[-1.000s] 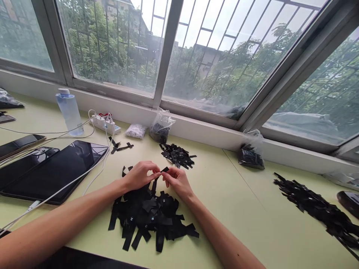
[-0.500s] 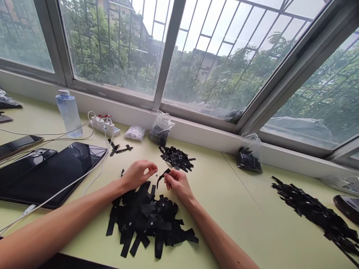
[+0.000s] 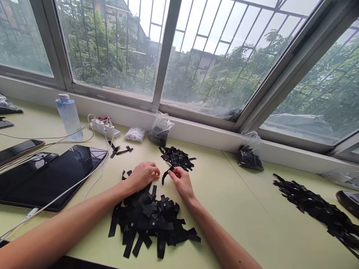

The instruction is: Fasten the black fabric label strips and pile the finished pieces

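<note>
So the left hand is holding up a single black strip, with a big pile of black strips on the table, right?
Not quite: the right hand holds the single black strip, as the head view shows. The big pile of black strips does lie on the table.

You are in what looks like a small workroom: beyond your hands (image 3: pixel 143 175), barred windows (image 3: pixel 109 48) rise behind a long pale-green counter (image 3: pixel 238 213); a heap of black strips (image 3: pixel 150 218) lies just nearer you, another pile (image 3: pixel 314 207) well to the hands' right.

Windows (image 3: pixel 112 56), green table (image 3: pixel 232 209), sky (image 3: pixel 297 6) perhaps overcast
</note>
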The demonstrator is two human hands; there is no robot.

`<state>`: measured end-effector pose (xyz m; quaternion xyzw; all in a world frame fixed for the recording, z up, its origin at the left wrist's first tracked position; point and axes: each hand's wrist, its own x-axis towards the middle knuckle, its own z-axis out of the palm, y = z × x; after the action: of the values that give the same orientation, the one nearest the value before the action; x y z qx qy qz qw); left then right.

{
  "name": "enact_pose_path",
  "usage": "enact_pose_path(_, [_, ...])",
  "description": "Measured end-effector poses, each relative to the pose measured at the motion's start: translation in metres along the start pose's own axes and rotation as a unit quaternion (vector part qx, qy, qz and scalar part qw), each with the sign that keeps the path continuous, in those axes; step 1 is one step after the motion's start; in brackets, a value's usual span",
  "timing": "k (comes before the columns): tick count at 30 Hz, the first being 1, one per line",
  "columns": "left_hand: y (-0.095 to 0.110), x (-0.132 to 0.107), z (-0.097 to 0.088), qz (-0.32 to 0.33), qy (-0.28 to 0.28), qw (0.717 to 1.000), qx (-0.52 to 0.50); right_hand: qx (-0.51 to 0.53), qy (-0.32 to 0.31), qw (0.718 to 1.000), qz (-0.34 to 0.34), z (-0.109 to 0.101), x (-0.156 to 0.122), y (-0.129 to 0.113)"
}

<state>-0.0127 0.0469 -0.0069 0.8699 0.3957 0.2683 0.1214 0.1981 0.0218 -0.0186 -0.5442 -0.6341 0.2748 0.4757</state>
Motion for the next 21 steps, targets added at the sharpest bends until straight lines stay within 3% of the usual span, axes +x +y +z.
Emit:
enact_pose_path(7, [-0.001,0.002,-0.003,-0.045,-0.031,0.997,-0.051,0.003,-0.029,0.999,-0.016,0.003,0.001,0.002])
enact_pose_path(21, [-0.012,-0.001,0.005,0.014,-0.019,0.999,-0.048,0.008,-0.039,0.999,-0.019,0.003,-0.002,-0.004])
